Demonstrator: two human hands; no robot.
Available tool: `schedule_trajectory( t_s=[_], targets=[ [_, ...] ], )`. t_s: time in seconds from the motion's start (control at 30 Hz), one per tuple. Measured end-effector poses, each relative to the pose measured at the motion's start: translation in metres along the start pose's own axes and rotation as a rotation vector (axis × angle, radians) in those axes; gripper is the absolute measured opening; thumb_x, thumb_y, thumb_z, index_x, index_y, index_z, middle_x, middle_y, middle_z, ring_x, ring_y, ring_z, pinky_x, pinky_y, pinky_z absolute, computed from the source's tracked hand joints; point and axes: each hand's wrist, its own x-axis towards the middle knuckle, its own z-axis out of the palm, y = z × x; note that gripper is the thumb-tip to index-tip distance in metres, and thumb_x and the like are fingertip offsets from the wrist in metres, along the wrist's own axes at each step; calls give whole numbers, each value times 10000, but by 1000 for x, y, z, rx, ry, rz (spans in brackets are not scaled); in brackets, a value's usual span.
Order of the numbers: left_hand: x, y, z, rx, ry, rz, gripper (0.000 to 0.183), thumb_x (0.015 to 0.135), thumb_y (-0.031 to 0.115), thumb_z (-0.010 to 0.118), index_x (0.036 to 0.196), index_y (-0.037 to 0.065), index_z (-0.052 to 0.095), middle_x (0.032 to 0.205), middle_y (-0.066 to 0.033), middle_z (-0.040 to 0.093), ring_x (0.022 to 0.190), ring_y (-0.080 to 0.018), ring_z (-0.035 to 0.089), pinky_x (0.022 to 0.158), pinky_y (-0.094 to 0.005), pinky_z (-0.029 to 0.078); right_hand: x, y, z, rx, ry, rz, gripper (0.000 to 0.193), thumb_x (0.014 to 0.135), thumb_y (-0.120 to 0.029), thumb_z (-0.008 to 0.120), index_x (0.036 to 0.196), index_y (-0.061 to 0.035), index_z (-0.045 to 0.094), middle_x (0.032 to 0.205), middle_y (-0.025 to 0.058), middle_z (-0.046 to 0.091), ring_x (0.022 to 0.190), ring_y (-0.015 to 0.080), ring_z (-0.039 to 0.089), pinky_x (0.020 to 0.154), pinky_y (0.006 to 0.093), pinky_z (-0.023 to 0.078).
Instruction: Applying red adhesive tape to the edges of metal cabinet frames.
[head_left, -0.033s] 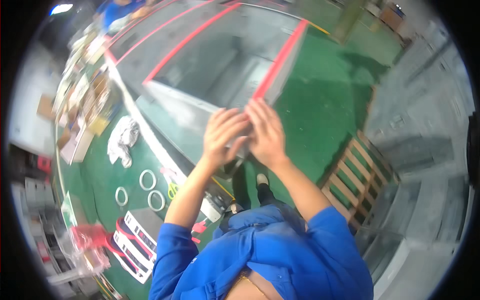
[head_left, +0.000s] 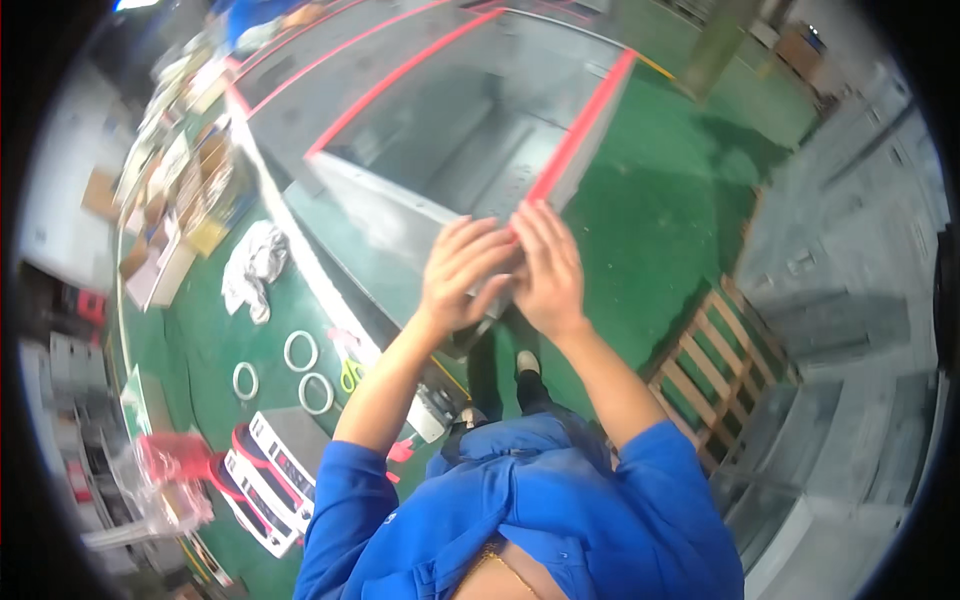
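Observation:
A grey metal cabinet (head_left: pixel 380 215) lies open side up in front of me, with strips of red tape (head_left: pixel 590 105) along its edges. Both my hands meet at its near right corner. My left hand (head_left: pixel 465 270) rests there with the fingers stretched over the rim and the thumb held apart. Against the end of the right-hand tape strip, the fingers of my right hand (head_left: pixel 548 265) are bent over the edge and closed on it. The palms and the corner beneath them are mostly hidden.
On the green table to the left lie several tape rolls (head_left: pixel 301 351), yellow-green scissors (head_left: pixel 351 375), a white cloth (head_left: pixel 254 268) and cardboard boxes (head_left: pixel 160 265). A wooden pallet (head_left: pixel 715 360) stands at the right, near grey metal panels (head_left: pixel 840 250). A person in blue (head_left: pixel 255 18) is at the far left.
The view has shifted slightly, so the cabinet and both hands appear a little further right. My hands keep the same place at the cabinet's corner.

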Motion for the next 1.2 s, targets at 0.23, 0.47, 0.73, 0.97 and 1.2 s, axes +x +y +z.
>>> schedule_trajectory(
  t_s=[0.23, 0.47, 0.73, 0.97, 1.2],
  targets=[
    [2, -10, -6, -74, 17, 81, 301, 709, 146, 660, 978, 25, 595, 1027, -112, 593, 1015, -298, 539, 918, -437, 384, 1, 7, 0, -57, -49, -74, 453, 688, 23, 505, 1140, 4, 496, 1171, 163, 505, 1128, 334, 462, 945, 438, 372],
    [33, -47, -51, 179, -107, 82, 426, 688, 314, 688, 995, 38, 587, 1030, -109, 573, 967, -295, 547, 918, -434, 396, 13, 38, -4, -135, -122, -152, 477, 684, 45, 473, 1158, -2, 494, 1172, 146, 513, 1139, 325, 458, 967, 444, 348],
    [40, -81, -69, 210, -438, -36, 494, 579, 495, 711, 706, 39, 566, 592, -44, 442, 575, -233, 434, 573, -330, 320, 32, 66, 7, 9, -52, 31, 462, 700, 91, 395, 1146, 30, 498, 1172, 174, 502, 1148, 355, 437, 964, 419, 351],
    [41, -68, -64, 206, -438, -72, 500, 576, 505, 712, 652, 48, 525, 584, -53, 441, 577, -236, 446, 571, -327, 314, 33, 68, 4, 29, -46, 60, 444, 719, 119, 354, 1125, 42, 517, 1168, 170, 512, 1156, 338, 438, 974, 397, 342],
    [27, -14, -56, 294, -402, -182, 505, 576, 527, 709, 664, 60, 540, 583, -45, 445, 555, -229, 439, 569, -323, 315, 26, 69, -15, 154, -78, 119, 472, 695, 144, 333, 1107, 36, 536, 1157, 168, 529, 1173, 330, 436, 959, 377, 362]
  ],
)
